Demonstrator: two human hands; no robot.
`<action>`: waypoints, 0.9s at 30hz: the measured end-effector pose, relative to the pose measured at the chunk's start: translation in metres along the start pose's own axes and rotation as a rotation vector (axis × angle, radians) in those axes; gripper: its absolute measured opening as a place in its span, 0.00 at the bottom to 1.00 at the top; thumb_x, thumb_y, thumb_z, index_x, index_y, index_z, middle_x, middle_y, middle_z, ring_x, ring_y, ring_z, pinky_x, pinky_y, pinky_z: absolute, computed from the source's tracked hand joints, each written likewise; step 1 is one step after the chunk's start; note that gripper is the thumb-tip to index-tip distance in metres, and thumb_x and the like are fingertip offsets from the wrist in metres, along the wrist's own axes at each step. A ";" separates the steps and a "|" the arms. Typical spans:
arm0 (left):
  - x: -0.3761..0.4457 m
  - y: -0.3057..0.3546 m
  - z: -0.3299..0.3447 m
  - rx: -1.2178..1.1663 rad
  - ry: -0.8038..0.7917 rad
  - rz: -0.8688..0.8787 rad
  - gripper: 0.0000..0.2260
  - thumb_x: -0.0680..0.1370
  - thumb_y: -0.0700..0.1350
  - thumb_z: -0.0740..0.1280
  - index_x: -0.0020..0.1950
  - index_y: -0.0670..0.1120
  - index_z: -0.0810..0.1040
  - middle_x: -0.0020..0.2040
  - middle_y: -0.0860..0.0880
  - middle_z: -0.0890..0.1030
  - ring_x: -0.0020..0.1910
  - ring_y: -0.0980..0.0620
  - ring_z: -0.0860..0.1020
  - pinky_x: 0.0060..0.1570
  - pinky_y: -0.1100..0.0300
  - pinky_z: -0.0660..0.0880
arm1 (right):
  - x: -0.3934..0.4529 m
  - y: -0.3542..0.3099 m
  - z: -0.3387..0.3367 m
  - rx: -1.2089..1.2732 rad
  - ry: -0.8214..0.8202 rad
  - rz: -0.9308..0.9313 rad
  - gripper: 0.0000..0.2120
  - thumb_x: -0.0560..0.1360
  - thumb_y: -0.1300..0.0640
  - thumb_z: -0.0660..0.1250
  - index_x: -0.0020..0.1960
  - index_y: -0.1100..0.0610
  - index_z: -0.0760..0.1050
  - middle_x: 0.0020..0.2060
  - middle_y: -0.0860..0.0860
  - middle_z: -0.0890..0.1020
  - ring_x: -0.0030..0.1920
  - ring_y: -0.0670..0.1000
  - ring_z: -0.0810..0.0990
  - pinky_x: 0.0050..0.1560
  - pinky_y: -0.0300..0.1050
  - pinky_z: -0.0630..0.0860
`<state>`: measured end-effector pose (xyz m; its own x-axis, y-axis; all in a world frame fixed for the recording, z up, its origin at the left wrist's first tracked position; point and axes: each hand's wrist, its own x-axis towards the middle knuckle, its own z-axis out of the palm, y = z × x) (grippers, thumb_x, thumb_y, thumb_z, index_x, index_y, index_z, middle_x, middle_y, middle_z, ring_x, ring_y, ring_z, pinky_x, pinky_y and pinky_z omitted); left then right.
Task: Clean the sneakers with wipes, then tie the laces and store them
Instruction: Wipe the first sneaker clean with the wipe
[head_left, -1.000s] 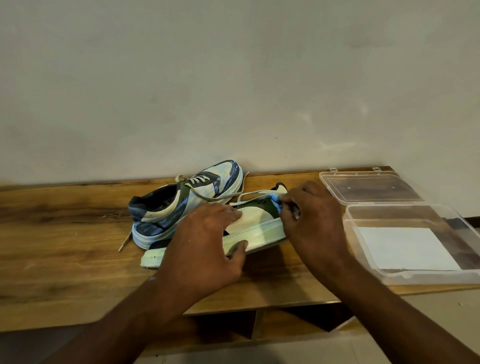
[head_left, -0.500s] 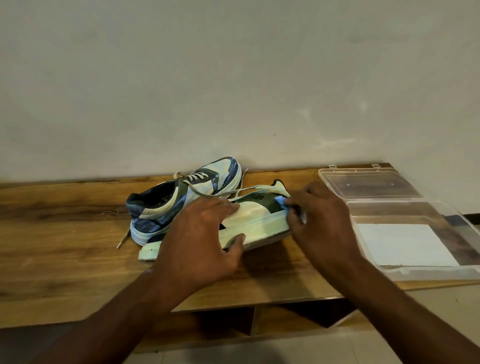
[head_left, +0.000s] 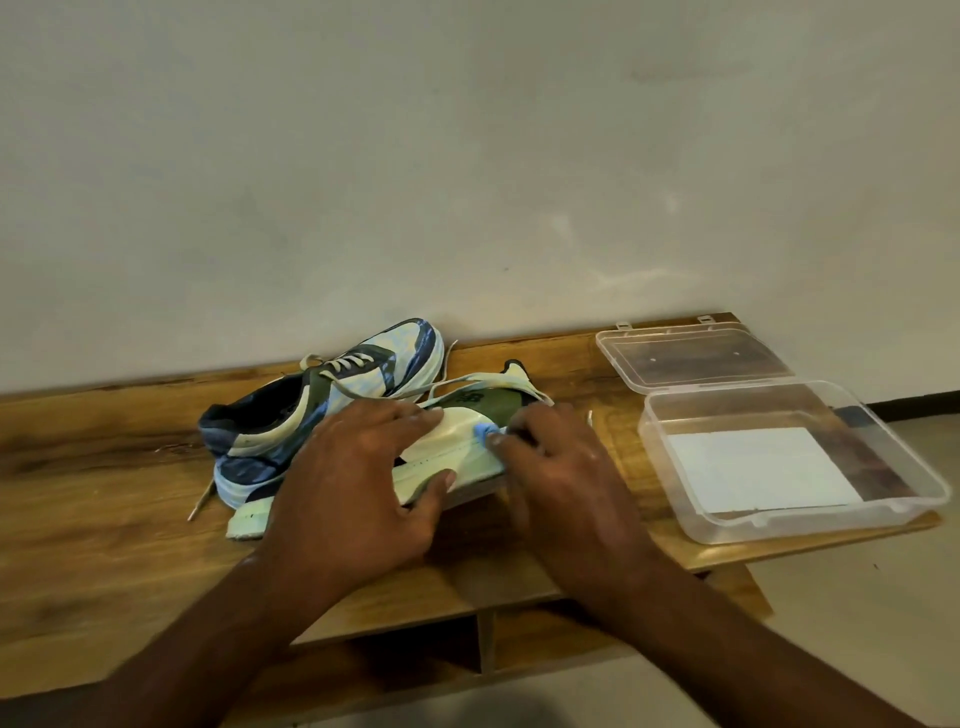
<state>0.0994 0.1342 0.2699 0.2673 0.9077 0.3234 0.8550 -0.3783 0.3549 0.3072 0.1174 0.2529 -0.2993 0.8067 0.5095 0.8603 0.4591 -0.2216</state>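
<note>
a blue sneaker (head_left: 317, 415) sat upright on the wooden surface (head_left: 104, 499), just left of and behind the left hand (head_left: 358, 488), its laces loose and one end trailing toward the near edge. that hand lay over a second sneaker (head_left: 457, 447), pale green with an olive side, tipped on its side with the sole facing the person. the fingers were spread over the upper and the thumb hooked under the sole edge, so the hand gripped the shoe. its untied lace looped behind the hands. just right of the left hand, the right hand (head_left: 561, 478) had its fingers curled, pinching a small blue wipe (head_left: 485, 432) against the sneaker's side by the sole. right of the right hand, well apart from the shoes, stood a clear plastic box (head_left: 914, 499) with its lid (head_left: 691, 358) hinged open toward the wall, and a white sheet (head_left: 758, 467) lay flat inside.
</note>
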 end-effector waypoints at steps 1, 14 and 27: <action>0.000 -0.001 0.000 -0.007 0.003 -0.006 0.28 0.70 0.61 0.72 0.68 0.54 0.82 0.64 0.54 0.82 0.65 0.53 0.77 0.64 0.44 0.77 | 0.001 0.011 -0.003 0.044 0.026 0.093 0.17 0.73 0.64 0.76 0.61 0.57 0.83 0.52 0.52 0.80 0.52 0.50 0.77 0.50 0.45 0.80; -0.002 0.005 0.004 0.033 0.023 0.045 0.28 0.70 0.62 0.71 0.69 0.54 0.81 0.62 0.56 0.81 0.63 0.54 0.76 0.64 0.46 0.75 | 0.002 0.068 0.006 0.618 -0.008 0.875 0.13 0.76 0.66 0.72 0.54 0.51 0.87 0.45 0.42 0.85 0.45 0.42 0.82 0.53 0.50 0.84; -0.021 0.005 0.035 0.094 0.032 0.538 0.27 0.73 0.51 0.78 0.70 0.46 0.78 0.62 0.48 0.80 0.61 0.48 0.77 0.57 0.49 0.78 | -0.004 0.059 -0.051 -0.209 -0.512 0.424 0.07 0.69 0.58 0.75 0.44 0.51 0.78 0.36 0.50 0.78 0.39 0.52 0.79 0.40 0.44 0.79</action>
<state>0.1138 0.1196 0.2346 0.6658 0.5837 0.4648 0.6375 -0.7687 0.0521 0.3797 0.1225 0.2804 -0.0329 0.9980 -0.0531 0.9920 0.0262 -0.1236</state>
